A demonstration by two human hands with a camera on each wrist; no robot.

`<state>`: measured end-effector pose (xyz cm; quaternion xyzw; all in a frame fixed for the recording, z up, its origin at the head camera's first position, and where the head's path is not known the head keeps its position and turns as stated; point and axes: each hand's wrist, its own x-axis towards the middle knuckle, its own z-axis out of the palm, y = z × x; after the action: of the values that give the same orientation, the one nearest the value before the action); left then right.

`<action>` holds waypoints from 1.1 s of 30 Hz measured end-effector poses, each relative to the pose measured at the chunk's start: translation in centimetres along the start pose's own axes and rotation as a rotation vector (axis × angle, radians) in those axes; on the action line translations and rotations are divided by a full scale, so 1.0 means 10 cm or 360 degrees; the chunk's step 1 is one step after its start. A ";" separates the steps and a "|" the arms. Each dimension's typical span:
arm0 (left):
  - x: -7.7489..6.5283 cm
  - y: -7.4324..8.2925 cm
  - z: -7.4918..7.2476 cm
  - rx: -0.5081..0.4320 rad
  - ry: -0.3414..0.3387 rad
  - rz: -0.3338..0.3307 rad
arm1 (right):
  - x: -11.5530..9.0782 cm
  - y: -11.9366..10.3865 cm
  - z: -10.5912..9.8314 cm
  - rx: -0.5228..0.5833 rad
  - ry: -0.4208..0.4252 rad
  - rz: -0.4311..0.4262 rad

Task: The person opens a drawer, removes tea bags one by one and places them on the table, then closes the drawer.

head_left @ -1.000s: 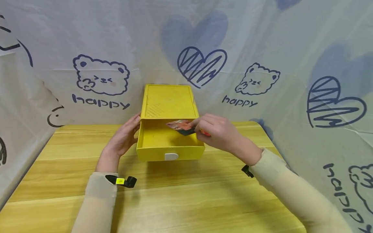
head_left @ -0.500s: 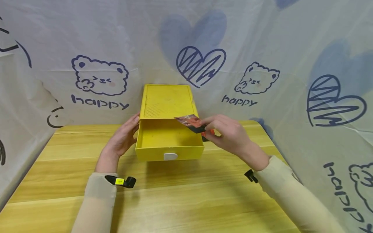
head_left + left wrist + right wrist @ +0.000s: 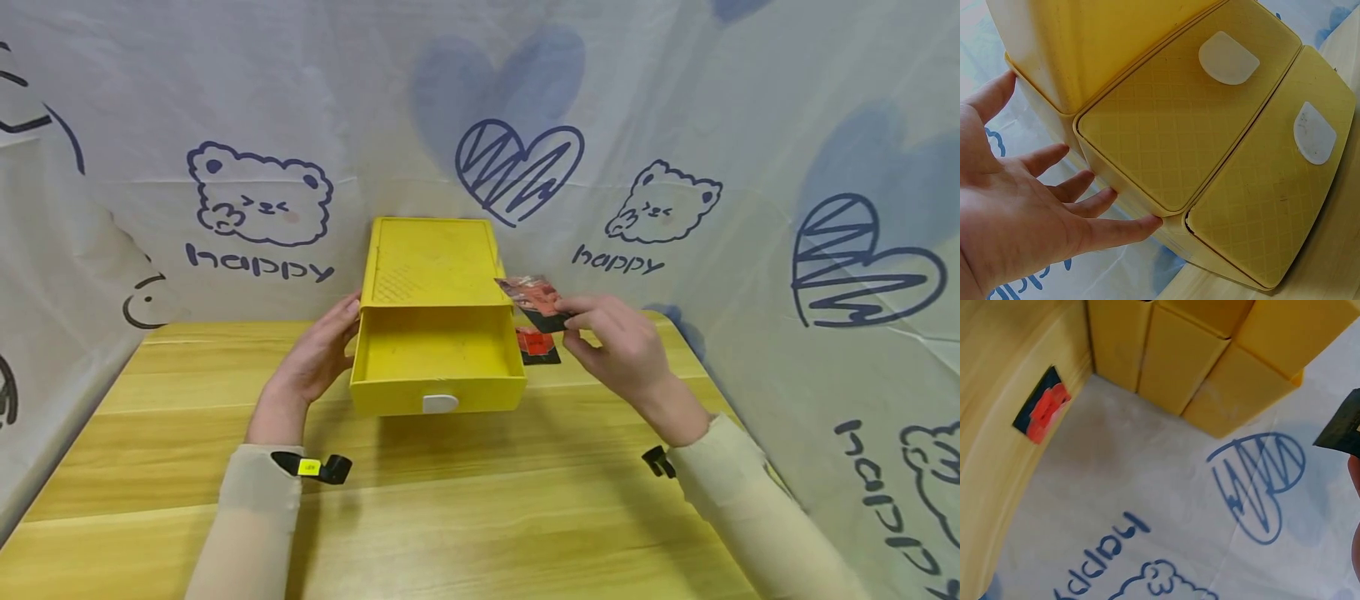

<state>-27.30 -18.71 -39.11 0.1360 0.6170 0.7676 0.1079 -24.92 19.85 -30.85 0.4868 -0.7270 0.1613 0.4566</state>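
Note:
A yellow drawer cabinet (image 3: 435,258) has its top drawer (image 3: 480,396) pulled out toward me. My left hand (image 3: 318,354) rests against the cabinet's left side; in the left wrist view its fingers (image 3: 1119,232) are spread, fingertips along the side wall. Right of the cabinet, my right hand (image 3: 622,346) pinches a flat, red-and-black packet (image 3: 534,300) between thumb and fingers, raised above the table and tilted. Only a dark corner of that packet (image 3: 1341,428) shows in the right wrist view. A similar red-and-black packet (image 3: 538,346) lies on the table beside the drawer.
Two closed drawers with white tabs, a middle one (image 3: 1147,137) and a lower one (image 3: 1254,206), sit under the open one. The wooden table (image 3: 450,517) spreads in front. A white cloth (image 3: 405,100) printed with hearts and bears hangs close behind the cabinet.
My right hand has moved right, carrying the packet from over the open drawer to beyond its right side. The packet on the table now shows more fully. My left hand stays put.

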 end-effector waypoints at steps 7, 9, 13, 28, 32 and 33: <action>0.00 0.00 0.00 -0.0005 0.0015 -0.0008 | -0.16 0.10 0.02 -0.0133 -0.0011 0.0034; 0.00 0.01 -0.01 -0.0004 0.0017 -0.0008 | -0.19 0.13 0.03 -0.0149 -0.0022 0.0047; 0.00 0.01 -0.01 -0.0001 0.0014 -0.0006 | -0.27 0.20 0.06 -0.0161 -0.0018 0.0049; 0.00 -0.01 -0.01 -0.0002 0.0023 -0.0017 | -0.72 0.52 0.22 -0.0253 -0.0111 0.0166; 0.00 -0.01 -0.02 -0.0001 0.0023 -0.0013 | -0.84 0.60 0.25 -0.0269 -0.0171 0.0204; 0.00 -0.01 -0.02 -0.0002 0.0022 -0.0012 | -0.87 0.62 0.26 -0.0273 -0.0183 0.0213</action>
<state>-27.37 -18.86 -39.29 0.1280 0.6178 0.7685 0.1067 -30.62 25.89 -38.11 0.4048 -0.7940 0.1004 0.4424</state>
